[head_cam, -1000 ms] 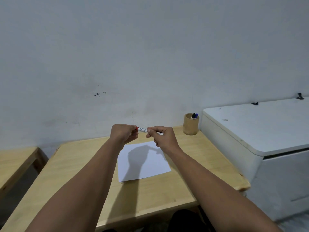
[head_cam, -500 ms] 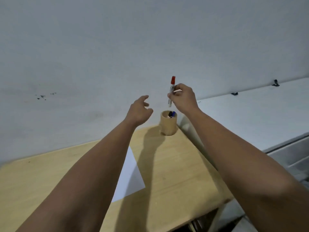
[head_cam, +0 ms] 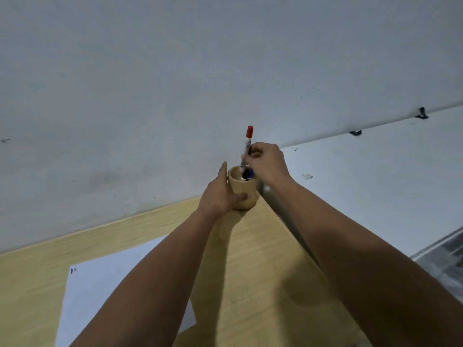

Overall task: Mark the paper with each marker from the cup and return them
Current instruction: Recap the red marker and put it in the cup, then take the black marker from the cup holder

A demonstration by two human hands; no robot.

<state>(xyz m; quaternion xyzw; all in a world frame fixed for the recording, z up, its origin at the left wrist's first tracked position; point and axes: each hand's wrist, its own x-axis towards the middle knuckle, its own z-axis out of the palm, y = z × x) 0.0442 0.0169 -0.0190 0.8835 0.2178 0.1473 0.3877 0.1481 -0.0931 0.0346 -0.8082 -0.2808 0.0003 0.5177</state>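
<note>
The right hand (head_cam: 266,164) pinches a red-capped marker (head_cam: 246,149) by the middle of its white barrel, fingers closed around it. The marker stands nearly upright, cap at the top, and its lower end dips inside the mouth of the wooden cup (head_cam: 242,189) just below the hand. Beside that lower end, inside the cup, a blue marker (head_cam: 250,174) and something dark show at the rim; what the dark item is cannot be told.

The left hand (head_cam: 220,194) wraps the cup from its left side: the thumb lies across the front of the cup near the base, and the fingers reach up behind the far wall, one fingertip rising above the rim. The grip is closed on the cup, which stands upright on the wooden table (head_cam: 250,271) at the far right corner, close to the grey wall (head_cam: 175,71).

To the right of the right hand, touching the table's edge, sits a white cabinet (head_cam: 375,196) with a flat top. Below the left forearm, nearer the person, lies the sheet of paper (head_cam: 100,296); small blue marks (head_cam: 73,270) sit at its far left corner. The forearm covers part of the sheet.
</note>
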